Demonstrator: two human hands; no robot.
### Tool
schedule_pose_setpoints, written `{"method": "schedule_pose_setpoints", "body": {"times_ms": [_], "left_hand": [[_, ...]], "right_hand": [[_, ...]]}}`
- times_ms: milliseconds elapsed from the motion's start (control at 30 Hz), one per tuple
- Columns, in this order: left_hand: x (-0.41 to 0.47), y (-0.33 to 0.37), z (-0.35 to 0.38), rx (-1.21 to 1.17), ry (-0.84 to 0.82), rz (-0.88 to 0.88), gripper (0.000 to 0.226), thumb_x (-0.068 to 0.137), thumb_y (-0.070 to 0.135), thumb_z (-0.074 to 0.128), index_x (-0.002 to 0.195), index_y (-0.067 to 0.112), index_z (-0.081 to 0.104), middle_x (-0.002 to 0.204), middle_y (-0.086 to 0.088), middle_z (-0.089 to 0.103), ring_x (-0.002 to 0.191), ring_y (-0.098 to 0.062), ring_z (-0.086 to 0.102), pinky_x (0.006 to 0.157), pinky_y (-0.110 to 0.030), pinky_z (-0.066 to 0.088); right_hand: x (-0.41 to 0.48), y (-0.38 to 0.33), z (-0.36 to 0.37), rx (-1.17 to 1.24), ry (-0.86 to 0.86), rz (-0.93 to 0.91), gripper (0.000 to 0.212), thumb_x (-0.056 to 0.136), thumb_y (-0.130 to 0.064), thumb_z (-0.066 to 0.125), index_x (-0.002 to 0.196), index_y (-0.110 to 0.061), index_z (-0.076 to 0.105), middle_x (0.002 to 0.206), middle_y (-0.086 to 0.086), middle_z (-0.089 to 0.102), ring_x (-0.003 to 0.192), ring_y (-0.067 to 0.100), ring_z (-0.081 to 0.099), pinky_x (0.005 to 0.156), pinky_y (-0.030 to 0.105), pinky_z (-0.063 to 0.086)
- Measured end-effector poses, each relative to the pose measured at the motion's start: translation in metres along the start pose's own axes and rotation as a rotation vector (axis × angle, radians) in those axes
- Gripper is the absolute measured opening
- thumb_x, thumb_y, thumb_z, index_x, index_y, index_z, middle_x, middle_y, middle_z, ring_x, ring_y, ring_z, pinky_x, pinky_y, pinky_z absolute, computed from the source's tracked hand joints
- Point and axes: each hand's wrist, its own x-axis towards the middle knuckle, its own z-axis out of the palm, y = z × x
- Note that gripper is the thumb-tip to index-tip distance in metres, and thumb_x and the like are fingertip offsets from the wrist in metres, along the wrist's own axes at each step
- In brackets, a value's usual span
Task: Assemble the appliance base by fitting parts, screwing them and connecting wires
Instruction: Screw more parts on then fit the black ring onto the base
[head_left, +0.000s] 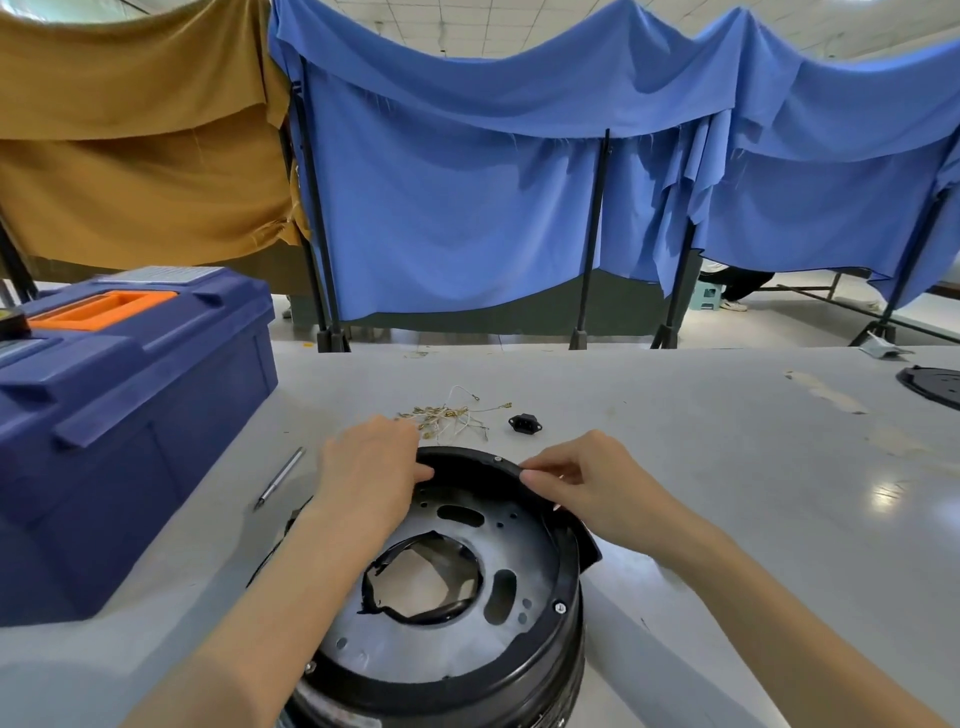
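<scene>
forearms stretched forward, left hand (371, 467) curled over base rim (462, 457), right hand (587, 483) pinching it, thumb and forefinger

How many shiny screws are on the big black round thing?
3 screws on the black base: one on the far rim, one on the right rim, one at the near left edge. The left hand and right hand may hide more.

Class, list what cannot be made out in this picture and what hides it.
Head view:
Appliance base: near side cut by the bottom edge.
Right hand: fingers hide the rim part they pinch.
Wires: terminals too small to count.
Black disc: cut by the right edge.
</scene>
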Motion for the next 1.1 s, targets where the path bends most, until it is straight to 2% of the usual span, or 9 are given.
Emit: {"method": "schedule_pose_setpoints", "body": {"times_ms": [100, 200, 300, 400, 533, 667, 767, 933, 1100], "left_hand": [[0.003, 0.009, 0.007, -0.239, -0.028, 0.206, 0.038, 0.098, 0.041, 0.048, 0.135, 0.032, 0.054, 0.12, -0.002, 0.058, 0.115, -0.025, 0.054, 0.094, -0.037, 0.044], [0.006, 0.014, 0.015, -0.368, -0.001, 0.276, 0.029, 0.099, 0.037, 0.049, 0.123, 0.03, 0.064, 0.111, 0.0, 0.061, 0.109, -0.024, 0.055, 0.089, -0.038, 0.045], [0.007, 0.01, 0.024, -0.453, 0.057, 0.279, 0.027, 0.099, 0.035, 0.05, 0.121, 0.034, 0.066, 0.1, 0.005, 0.061, 0.102, -0.021, 0.056, 0.089, -0.038, 0.044], [0.008, 0.007, 0.032, -0.533, 0.098, 0.268, 0.03, 0.099, 0.034, 0.051, 0.127, 0.036, 0.061, 0.094, 0.013, 0.054, 0.101, -0.015, 0.054, 0.094, -0.037, 0.041], [0.01, 0.008, 0.04, -0.561, 0.147, 0.259, 0.03, 0.098, 0.035, 0.051, 0.126, 0.038, 0.061, 0.096, 0.013, 0.055, 0.098, -0.014, 0.053, 0.096, -0.037, 0.039], [0.012, 0.009, 0.044, -0.585, 0.167, 0.253, 0.029, 0.098, 0.035, 0.052, 0.125, 0.038, 0.062, 0.102, 0.013, 0.058, 0.1, -0.013, 0.053, 0.096, -0.036, 0.039], [0.012, 0.009, 0.045, -0.604, 0.175, 0.254, 0.029, 0.098, 0.035, 0.051, 0.125, 0.038, 0.062, 0.101, 0.015, 0.058, 0.099, -0.01, 0.052, 0.096, -0.034, 0.037], [0.013, 0.008, 0.046, -0.611, 0.189, 0.251, 0.029, 0.098, 0.036, 0.052, 0.125, 0.039, 0.062, 0.099, 0.015, 0.057, 0.098, -0.01, 0.05, 0.097, -0.035, 0.036], [0.014, 0.008, 0.048, -0.617, 0.195, 0.247, 0.029, 0.098, 0.036, 0.052, 0.124, 0.04, 0.062, 0.1, 0.015, 0.058, 0.098, -0.008, 0.049, 0.097, -0.033, 0.034]], "right_hand": [[-0.001, 0.0, 0.006, 0.083, 0.016, -0.028, 0.02, 0.097, -0.028, 0.058, 0.098, -0.023, 0.077, 0.087, -0.01, 0.075, 0.086, 0.011, 0.068, 0.081, 0.028, 0.054], [-0.002, 0.001, 0.007, 0.174, 0.006, -0.022, 0.021, 0.097, -0.033, 0.056, 0.093, -0.029, 0.076, 0.082, -0.009, 0.074, 0.078, 0.015, 0.067, 0.072, 0.032, 0.055], [0.0, 0.006, 0.01, 0.176, -0.031, -0.012, 0.044, 0.098, -0.042, 0.05, 0.08, -0.007, 0.067, 0.067, 0.006, 0.058, 0.06, 0.02, 0.045, 0.059, 0.037, 0.043], [0.005, 0.011, 0.01, 0.209, -0.061, 0.028, 0.056, 0.1, -0.043, 0.046, 0.081, 0.007, 0.061, 0.07, 0.021, 0.058, 0.06, 0.024, 0.051, 0.064, 0.034, 0.048], [0.018, 0.02, 0.008, 0.203, -0.031, 0.12, 0.035, 0.098, -0.03, 0.055, 0.084, -0.005, 0.074, 0.074, 0.001, 0.072, 0.068, 0.009, 0.065, 0.079, 0.03, 0.055], [0.047, 0.037, 0.016, -0.061, 0.03, 0.187, 0.027, 0.099, -0.025, 0.052, 0.116, -0.012, 0.069, 0.121, 0.004, 0.066, 0.112, 0.019, 0.06, 0.091, 0.027, 0.045], [0.072, 0.051, 0.022, -0.247, -0.028, 0.204, 0.038, 0.103, -0.021, 0.044, 0.14, -0.015, 0.051, 0.156, 0.003, 0.03, 0.139, 0.028, 0.033, 0.111, 0.036, 0.03], [0.101, 0.062, 0.035, -0.429, -0.115, 0.186, 0.049, 0.104, -0.015, 0.035, 0.152, -0.025, 0.029, 0.163, -0.005, 0.006, 0.145, 0.029, 0.019, 0.113, 0.051, 0.026], [0.112, 0.06, 0.051, -0.542, -0.04, 0.198, 0.05, 0.097, -0.005, 0.038, 0.143, -0.025, 0.042, 0.15, 0.002, 0.035, 0.13, 0.029, 0.036, 0.101, 0.043, 0.03]]}}
